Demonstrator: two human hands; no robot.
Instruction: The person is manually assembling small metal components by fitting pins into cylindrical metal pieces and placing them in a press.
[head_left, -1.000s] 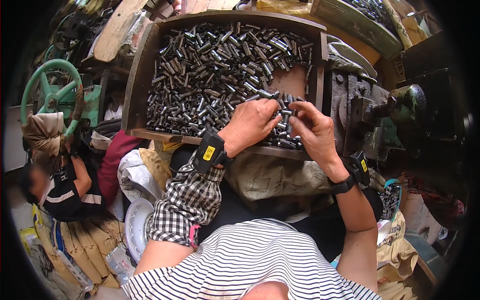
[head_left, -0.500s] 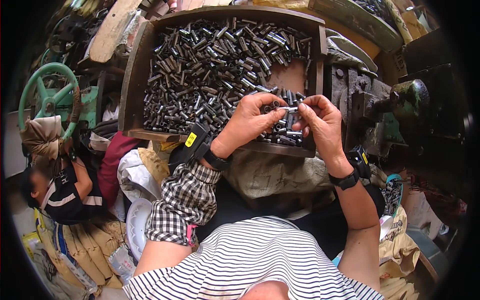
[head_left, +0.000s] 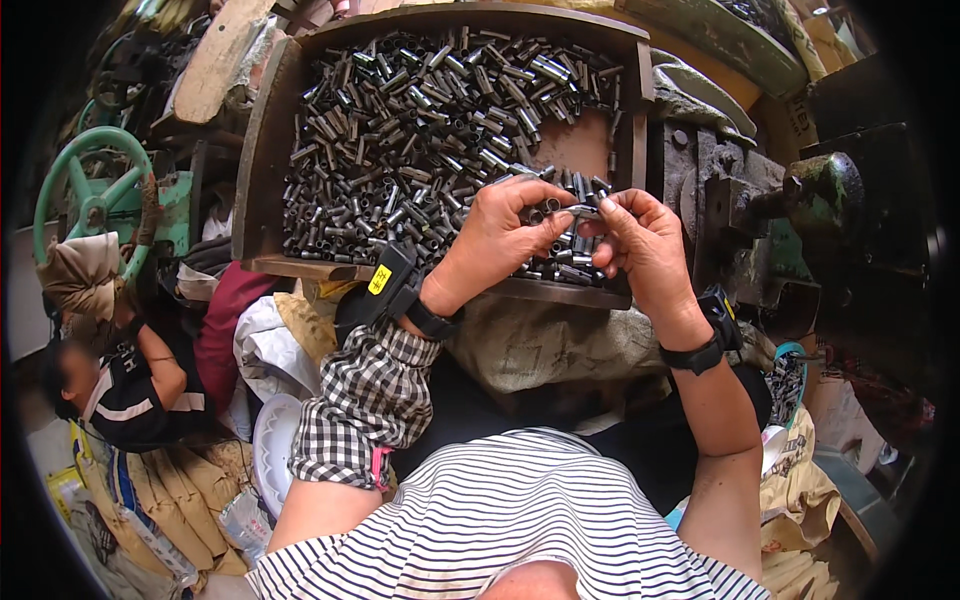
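Observation:
My left hand [head_left: 505,228] reaches over the near right part of a wooden tray [head_left: 262,160] heaped with short dark metal tubes [head_left: 420,130]. Its thumb and forefinger pinch a shiny metal tube [head_left: 582,210], and the open ends of a couple more tubes [head_left: 543,209] show within the same grip. From the right, the thumb and fingertips of my right hand [head_left: 645,240] close on the other end of the shiny tube. My fingers partly hide it. More tubes lie in the tray below both hands.
Dark, greasy machinery [head_left: 830,205] stands close to the right of the tray. At the far left, a person [head_left: 130,380] sits by a green handwheel [head_left: 95,200]. A white basin [head_left: 275,450] is near my left elbow; a teal container of metal parts [head_left: 787,380] stands right.
The shiny tube between my fingers has tilted slightly, and my right fingertips have shifted a little on its end. Both hands stay in nearly the same place.

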